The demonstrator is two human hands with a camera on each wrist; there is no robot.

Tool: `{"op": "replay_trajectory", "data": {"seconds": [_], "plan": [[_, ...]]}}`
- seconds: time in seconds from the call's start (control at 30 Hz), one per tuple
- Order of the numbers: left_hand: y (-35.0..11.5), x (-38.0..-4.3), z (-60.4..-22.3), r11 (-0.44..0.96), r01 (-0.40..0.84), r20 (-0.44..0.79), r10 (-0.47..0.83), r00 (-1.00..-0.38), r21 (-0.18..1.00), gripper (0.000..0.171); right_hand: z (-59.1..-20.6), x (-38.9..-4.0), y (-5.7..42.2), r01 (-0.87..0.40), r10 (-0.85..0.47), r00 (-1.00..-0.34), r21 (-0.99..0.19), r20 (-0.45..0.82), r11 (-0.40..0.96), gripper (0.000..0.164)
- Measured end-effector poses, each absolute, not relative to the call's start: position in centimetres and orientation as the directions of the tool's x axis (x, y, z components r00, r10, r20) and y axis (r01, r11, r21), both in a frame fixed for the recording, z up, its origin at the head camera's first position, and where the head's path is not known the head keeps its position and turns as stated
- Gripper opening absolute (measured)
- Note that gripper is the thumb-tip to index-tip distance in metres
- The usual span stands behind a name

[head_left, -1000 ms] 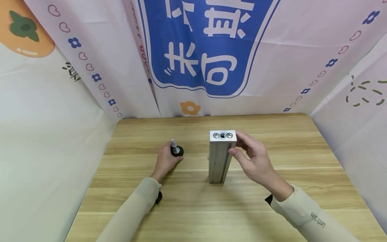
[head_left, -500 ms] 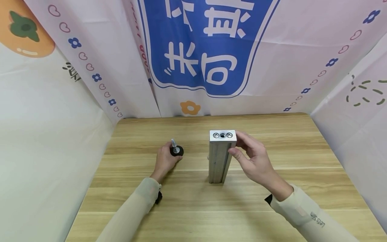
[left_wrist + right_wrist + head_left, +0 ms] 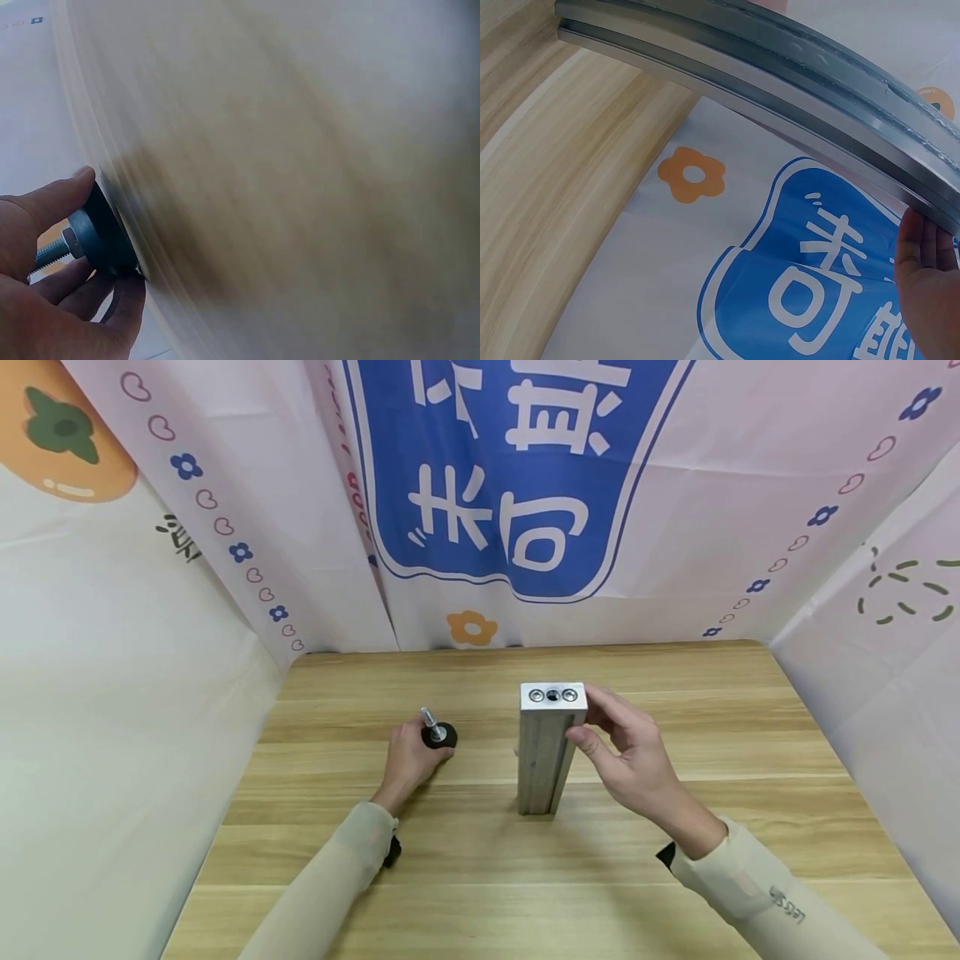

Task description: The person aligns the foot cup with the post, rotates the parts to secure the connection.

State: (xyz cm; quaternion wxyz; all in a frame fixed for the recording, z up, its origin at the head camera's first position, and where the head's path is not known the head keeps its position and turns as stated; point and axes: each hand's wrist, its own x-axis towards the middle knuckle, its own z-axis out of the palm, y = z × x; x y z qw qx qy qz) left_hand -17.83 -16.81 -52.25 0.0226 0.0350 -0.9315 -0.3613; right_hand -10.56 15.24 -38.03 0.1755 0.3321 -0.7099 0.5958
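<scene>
On the left of the table, my left hand (image 3: 407, 758) grips a black round leveling foot (image 3: 448, 735) by its base, its threaded stud pointing up and tilted a little left. The left wrist view shows thumb and fingers round the base of the leveling foot (image 3: 109, 232), with a nut at the stud's root. An aluminum profile (image 3: 542, 760) stands upright near the table's middle. Its end plate (image 3: 553, 687) has two screws and a hole between them. My right hand (image 3: 630, 756) holds the profile near its top, thumb in front and fingers behind; in the right wrist view its fingers touch the profile (image 3: 765, 82).
The wooden table (image 3: 480, 893) carries both things. A printed cloth (image 3: 660, 560) hangs behind its far edge, and white cloth walls (image 3: 120, 718) flank it left and right.
The leveling foot has tilted slightly in my left hand, its stud tip leaning further left. My right hand and the profile look unmoved.
</scene>
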Motion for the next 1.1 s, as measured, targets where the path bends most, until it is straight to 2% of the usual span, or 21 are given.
{"op": "replay_trajectory", "data": {"seconds": [0.5, 1.1], "plan": [[-17.1, -17.3, -51.6, 0.706, -0.008, 0.043, -0.055, -0.998, 0.708, 0.048, -38.2, -10.6, 15.1, -0.702, -0.251, -0.698, -0.71, 0.67, 0.058, 0.049], [-16.5, -16.1, -49.7, 0.603, 0.028, 0.043, -0.011, -0.999, 0.797, 0.059, -38.3, -10.6, 15.1, -0.702, -0.252, -0.697, -0.711, 0.671, 0.046, 0.05]]}}
